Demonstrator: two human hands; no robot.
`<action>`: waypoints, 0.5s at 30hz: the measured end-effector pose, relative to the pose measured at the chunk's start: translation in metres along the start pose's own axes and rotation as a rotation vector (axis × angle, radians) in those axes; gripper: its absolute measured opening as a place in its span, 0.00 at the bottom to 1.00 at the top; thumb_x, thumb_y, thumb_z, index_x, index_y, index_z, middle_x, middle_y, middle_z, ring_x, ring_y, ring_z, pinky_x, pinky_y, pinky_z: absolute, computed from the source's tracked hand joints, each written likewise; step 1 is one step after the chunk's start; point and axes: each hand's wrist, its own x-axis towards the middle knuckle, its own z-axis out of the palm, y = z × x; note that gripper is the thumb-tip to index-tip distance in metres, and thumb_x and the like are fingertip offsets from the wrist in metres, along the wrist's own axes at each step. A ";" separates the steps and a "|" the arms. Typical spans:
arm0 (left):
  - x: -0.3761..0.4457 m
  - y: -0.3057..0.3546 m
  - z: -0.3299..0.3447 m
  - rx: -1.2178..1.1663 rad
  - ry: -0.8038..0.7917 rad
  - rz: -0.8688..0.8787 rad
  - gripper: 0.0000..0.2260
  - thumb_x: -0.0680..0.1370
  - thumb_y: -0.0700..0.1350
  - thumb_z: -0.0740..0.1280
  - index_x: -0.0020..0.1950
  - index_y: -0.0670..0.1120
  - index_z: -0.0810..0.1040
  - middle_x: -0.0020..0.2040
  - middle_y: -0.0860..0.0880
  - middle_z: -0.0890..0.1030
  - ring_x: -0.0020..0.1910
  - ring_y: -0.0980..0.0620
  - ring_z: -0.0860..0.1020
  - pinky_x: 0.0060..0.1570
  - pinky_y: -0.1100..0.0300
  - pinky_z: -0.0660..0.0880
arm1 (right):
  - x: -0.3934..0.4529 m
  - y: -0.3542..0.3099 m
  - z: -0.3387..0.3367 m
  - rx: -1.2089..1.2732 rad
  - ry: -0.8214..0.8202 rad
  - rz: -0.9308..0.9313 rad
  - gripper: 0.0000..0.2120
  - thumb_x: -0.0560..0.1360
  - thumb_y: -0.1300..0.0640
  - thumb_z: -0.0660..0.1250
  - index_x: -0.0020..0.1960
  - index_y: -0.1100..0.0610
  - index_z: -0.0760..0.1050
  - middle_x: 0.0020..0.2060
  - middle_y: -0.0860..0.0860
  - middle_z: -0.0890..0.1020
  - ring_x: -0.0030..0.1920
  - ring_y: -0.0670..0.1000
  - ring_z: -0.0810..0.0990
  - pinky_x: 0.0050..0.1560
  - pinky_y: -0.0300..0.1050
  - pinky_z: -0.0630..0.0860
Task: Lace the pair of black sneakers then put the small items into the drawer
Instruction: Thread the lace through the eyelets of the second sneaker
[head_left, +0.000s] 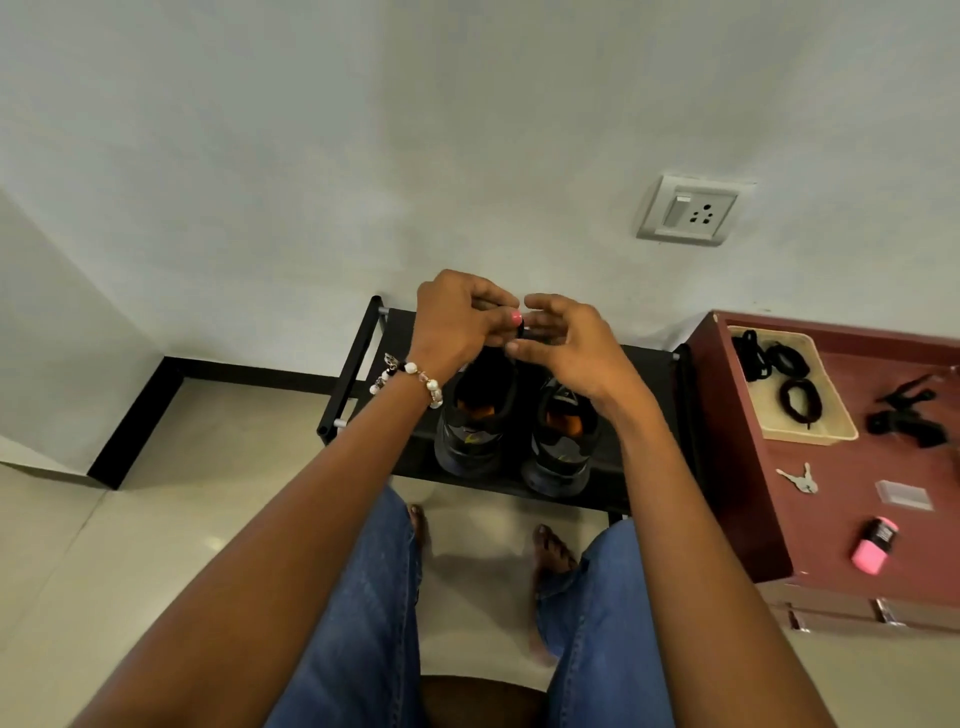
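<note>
1. Sneakers (514, 431): black pair, side by side on the black rack (644, 364) at 12 o'clock from the knees, toes toward the wall; left sneaker (475, 426) partly under the left wrist, right sneaker (563, 441) just beside it at 3 o'clock.
2. No laces visible through the eyelets of either sneaker; tongues and orange linings exposed. Lacing judged barely begun, if begun at all.
3. Left hand (457, 322) raised above the left sneaker, fingers curled, thumb and fingertips pinching something small and dark; likely a lace end, though too hidden to confirm.
4. Right hand (563, 338) just beside it at 3 o'clock, fingers loosely spread and half bent, reaching toward that same pinch; no firm grip apparent.
5. Black coils, probably spare laces (789, 379), lying in the beige tray (810, 434) on the red cabinet (753, 499) at 3 o'clock.
6. Small items not yet put away, all on the cabinet top: keys (797, 479), clear plastic piece (903, 493), pink object (874, 544), black clips (906, 415) at 2 o'clock.
7. Drawers (831, 613) at the cabinet front, at 4 o'clock, apparently closed.
8. Left to do, by this judgement: thread both sneakers fully, open a drawer, move each small item in.
</note>
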 end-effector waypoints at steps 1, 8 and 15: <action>-0.001 0.003 0.000 0.048 0.025 0.037 0.04 0.71 0.37 0.75 0.45 0.42 0.84 0.36 0.47 0.83 0.31 0.55 0.82 0.34 0.63 0.79 | -0.004 0.000 0.002 0.169 -0.035 0.004 0.22 0.72 0.61 0.75 0.65 0.58 0.74 0.50 0.52 0.84 0.53 0.48 0.83 0.58 0.42 0.78; -0.004 0.006 -0.016 0.683 -0.045 0.189 0.10 0.78 0.54 0.67 0.46 0.49 0.84 0.57 0.49 0.73 0.60 0.49 0.67 0.54 0.55 0.69 | -0.003 0.000 -0.007 0.340 0.211 0.025 0.05 0.77 0.63 0.68 0.45 0.61 0.82 0.33 0.53 0.79 0.36 0.50 0.78 0.43 0.44 0.80; -0.024 0.028 -0.021 -0.724 -0.295 -0.279 0.10 0.82 0.41 0.61 0.51 0.39 0.80 0.37 0.48 0.82 0.37 0.51 0.82 0.44 0.57 0.81 | -0.005 -0.008 -0.009 0.223 0.213 -0.038 0.07 0.80 0.59 0.66 0.46 0.59 0.82 0.29 0.51 0.76 0.26 0.47 0.73 0.27 0.41 0.71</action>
